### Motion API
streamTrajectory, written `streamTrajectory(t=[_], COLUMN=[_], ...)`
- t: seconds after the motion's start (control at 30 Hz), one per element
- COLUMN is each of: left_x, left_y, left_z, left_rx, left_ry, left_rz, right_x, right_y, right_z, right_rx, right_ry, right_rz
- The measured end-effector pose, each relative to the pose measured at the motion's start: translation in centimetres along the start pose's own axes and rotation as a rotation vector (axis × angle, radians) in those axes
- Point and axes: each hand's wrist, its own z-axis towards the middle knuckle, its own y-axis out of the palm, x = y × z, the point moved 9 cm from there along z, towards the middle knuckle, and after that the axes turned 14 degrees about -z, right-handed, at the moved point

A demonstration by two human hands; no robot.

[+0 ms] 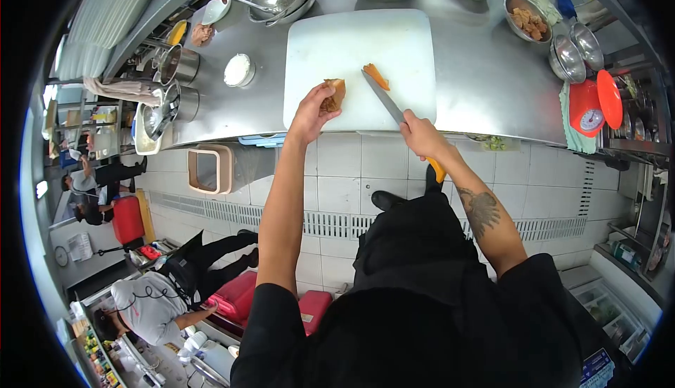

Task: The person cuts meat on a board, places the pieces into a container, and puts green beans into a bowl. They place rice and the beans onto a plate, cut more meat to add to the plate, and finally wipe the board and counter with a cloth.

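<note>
Head view: I watch the left hand [315, 109] grip the brown chunk [337, 94] over the board [362, 36]; right of it, an orange slice [377, 76] lies lengthwise beside the knife [385, 99] gripped in the right hand [423, 136].

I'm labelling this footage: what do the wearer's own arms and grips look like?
Short black sleeves leave both forearms bare. A dark, fan-like tattoo marks the right forearm. The left grip and right grip are ungloved hands.
</note>
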Motion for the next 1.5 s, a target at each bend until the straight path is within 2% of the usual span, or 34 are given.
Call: streamTrajectory(t=[0.03, 0.07, 0.1, 0.13, 0.17, 0.4, 0.53, 0.77, 1.03, 1.17, 1.23, 1.3, 1.37, 1.5], left_x=[0.4, 0.0, 0.9, 1.0, 0.3, -0.6, -0.8, -0.9, -0.2, 0.2, -0.5, 0.1, -0.7, 0.7], left_y=[-0.6, -0.8, 0.6, 1.9, 1.9, -0.1, -1.5, -2.2, -2.0, -1.9, -1.5, -1.2, -1.5, 1.2], left_z=[0.3, 0.7, 0.1, -0.6, -1.1, -5.4, -6.1, -5.9, -4.8, -3.9, -4.3, -4.3, -4.1, -3.9], left_rx=[0.041, 0.037, -0.033, -0.099, -0.048, 0.141, 0.144, 0.126, 0.083, 0.034, -0.024, 0.006, -0.011, -0.012], left_ry=[0.066, 0.066, 0.276, 0.481, 0.707, 0.949, 1.008, 0.965, 0.904, 0.97, 0.982, 0.978, 0.904, 0.849], left_rz=[0.183, 0.188, 0.565, 0.934, 1.138, 0.979, 0.937, 0.839, 0.882, 0.929, 0.972, 0.985, 1.065, 1.27], right_x=[-0.2, -0.2, 0.3, -0.4, -1.2, -5.7, -7.4, -9.0, -10.1, -10.5, -10.0, -9.7, -9.3, -1.2], right_y=[-0.1, -0.2, 0.1, -0.3, -0.5, 1.2, 1.9, 2.5, 2.9, 3.8, 5.2, 3.8, 3.4, 3.0], right_z=[-0.3, -0.5, -0.7, -0.9, -1.4, -3.6, -2.7, -0.9, 0.5, 2.2, 3.9, 4.6, 2.8, -3.2], right_rx=[-0.011, -0.021, -0.019, 0.101, 0.214, 0.184, 0.142, 0.083, 0.071, 0.1, 0.153, 0.235, 0.172, 0.096], right_ry=[0.009, 0.02, 0.021, -0.077, -0.181, -0.312, -0.282, -0.178, -0.164, -0.199, -0.208, -0.243, -0.24, -0.208], right_rz=[-0.004, -0.012, -0.016, -0.11, -0.208, -0.362, -0.499, -0.741, -0.768, -0.733, -0.661, -0.604, -0.577, -0.497])
